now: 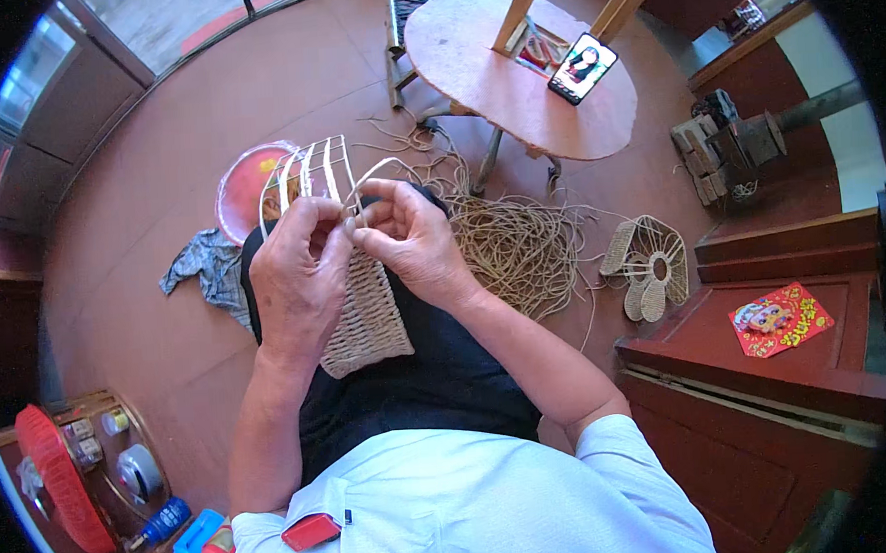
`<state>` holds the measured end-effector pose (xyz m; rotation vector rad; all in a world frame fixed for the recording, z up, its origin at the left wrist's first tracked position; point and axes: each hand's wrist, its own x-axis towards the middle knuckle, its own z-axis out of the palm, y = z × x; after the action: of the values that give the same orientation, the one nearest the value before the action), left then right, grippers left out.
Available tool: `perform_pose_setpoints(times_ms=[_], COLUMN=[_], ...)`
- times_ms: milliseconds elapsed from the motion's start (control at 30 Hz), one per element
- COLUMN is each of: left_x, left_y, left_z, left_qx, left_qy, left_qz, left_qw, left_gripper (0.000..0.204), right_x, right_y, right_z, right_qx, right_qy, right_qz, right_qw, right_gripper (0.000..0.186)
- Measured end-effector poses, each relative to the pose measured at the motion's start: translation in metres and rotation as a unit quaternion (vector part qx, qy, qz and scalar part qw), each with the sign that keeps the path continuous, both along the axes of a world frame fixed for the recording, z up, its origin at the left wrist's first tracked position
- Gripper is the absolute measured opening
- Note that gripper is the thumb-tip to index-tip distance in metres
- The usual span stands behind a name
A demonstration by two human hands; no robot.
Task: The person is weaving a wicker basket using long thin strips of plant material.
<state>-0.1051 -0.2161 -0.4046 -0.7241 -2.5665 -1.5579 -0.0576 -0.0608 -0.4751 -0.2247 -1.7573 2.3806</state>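
On my lap rests a partly woven basket panel (367,325) of pale, twisted straw-coloured cord. Its far end is a bare wire frame (307,171) with pale strips along it. My left hand (305,259) is closed at the weave's upper edge, its thumb and forefinger pinching the cord. Close against it, my right hand (416,243) is also closed in a pinch on the cord. A loop of the cord (369,170) rises from between my fingers and bends right. The fingertips nearly meet and hide the exact spot where the cord passes the wire.
A heap of loose cord (512,258) lies right of my knees, beside a woven piece on a wire frame (648,271). Ahead stands a round table (462,65) with a phone (582,69). A pink-red basin (241,192) and crumpled cloth (207,274) are left.
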Motion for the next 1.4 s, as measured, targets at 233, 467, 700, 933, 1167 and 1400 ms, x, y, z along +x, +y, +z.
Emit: perform_pose_setpoints(times_ms=[233,467,700,933,1167,1400], left_x=[-0.008,-0.013,-0.01,-0.014,-0.01,-0.003], left_y=[0.001,0.001,0.002,-0.004,-0.002,-0.016], left_z=[0.001,0.005,0.005,0.006,0.014,0.009], left_qx=[-0.108,-0.103,-0.108,-0.21,-0.105,-0.028], left_qy=[0.061,0.12,0.09,0.142,0.043,0.02], left_qz=[-0.049,-0.026,-0.051,-0.083,-0.064,-0.027], left_qw=[0.991,0.987,0.989,0.964,0.992,0.999], left_gripper=[0.012,0.011,0.011,0.014,0.016,0.016], right_x=[-0.005,-0.002,-0.003,-0.002,-0.001,0.004], right_y=[0.0,-0.003,-0.012,-0.007,0.0,0.015], right_z=[0.004,0.003,0.021,0.009,0.0,-0.003], right_qx=[0.028,0.106,0.206,0.15,0.083,0.046], right_qy=[-0.011,0.012,-0.016,-0.004,0.004,-0.015], right_qz=[0.006,-0.02,-0.073,-0.037,0.005,0.097], right_qw=[1.0,0.994,0.976,0.988,0.997,0.994], right_gripper=[0.056,0.056,0.05,0.054,0.055,0.05])
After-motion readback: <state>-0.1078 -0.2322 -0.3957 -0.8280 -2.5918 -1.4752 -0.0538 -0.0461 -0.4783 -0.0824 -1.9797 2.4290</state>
